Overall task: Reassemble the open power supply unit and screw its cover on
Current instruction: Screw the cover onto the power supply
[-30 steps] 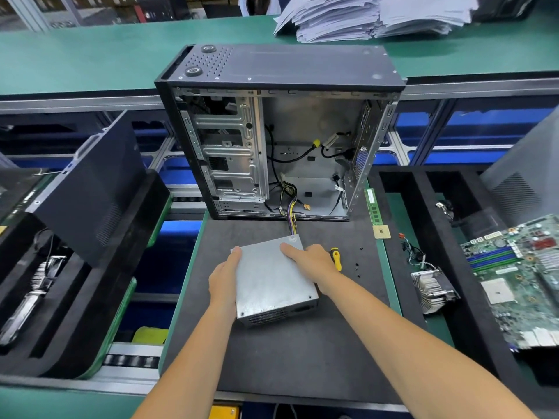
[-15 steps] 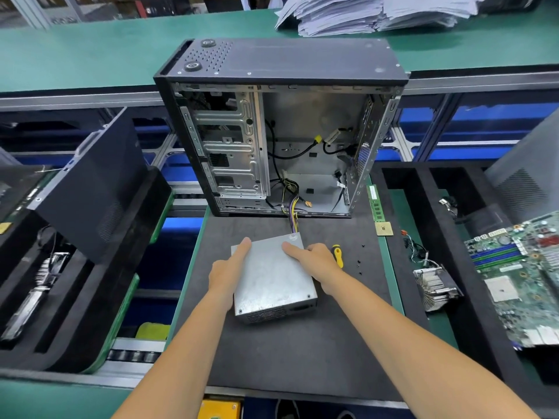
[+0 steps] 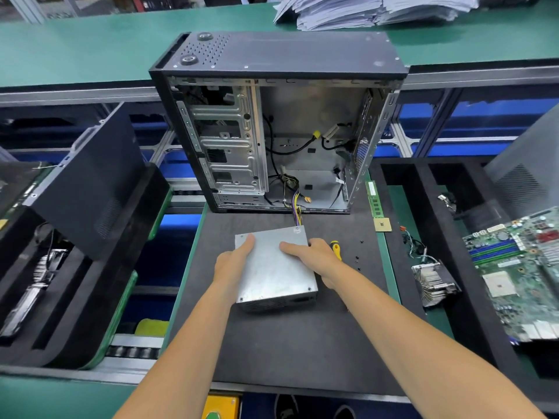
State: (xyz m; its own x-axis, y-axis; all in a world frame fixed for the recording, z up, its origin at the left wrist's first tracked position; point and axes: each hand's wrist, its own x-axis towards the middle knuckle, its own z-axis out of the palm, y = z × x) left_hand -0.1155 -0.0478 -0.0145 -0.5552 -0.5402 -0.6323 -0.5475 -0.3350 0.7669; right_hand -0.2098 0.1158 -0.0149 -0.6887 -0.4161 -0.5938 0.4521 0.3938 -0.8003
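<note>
Your PSU point(image 3: 276, 267) sits flat on the black mat point(image 3: 287, 343), mid-mat, cover on top, a bit skewed to the mat's edges. Its wire bundle point(image 3: 295, 207) runs from the far right corner into the open case point(image 3: 272, 125), which stands upright at the mat's far edge.

Your left hand point(image 3: 231, 261) is against the PSU's left side, fingers point(image 3: 248, 241) together and stretched along the top near the far left corner. Your right hand point(image 3: 314, 255) wraps the right edge: fingers lie flat on the cover, pressed together, thumb not visible. Neither hand pinches anything, both just bear on the box.

Screwdriver point(image 3: 335, 249), yellow handle, lies on the mat just beside your right hand, partly hidden by it. A few small dark screws point(image 3: 357, 257) are scattered right of it, toward the mat's right edge.

RAM stick point(image 3: 374, 199) and CPU point(image 3: 382, 224) lie along the green strip at the right edge. Heatsink point(image 3: 434, 282) and motherboard point(image 3: 526, 276) are in the right-hand tray. A dark side panel point(image 3: 87, 189) leans tilted in the left tray.
</note>
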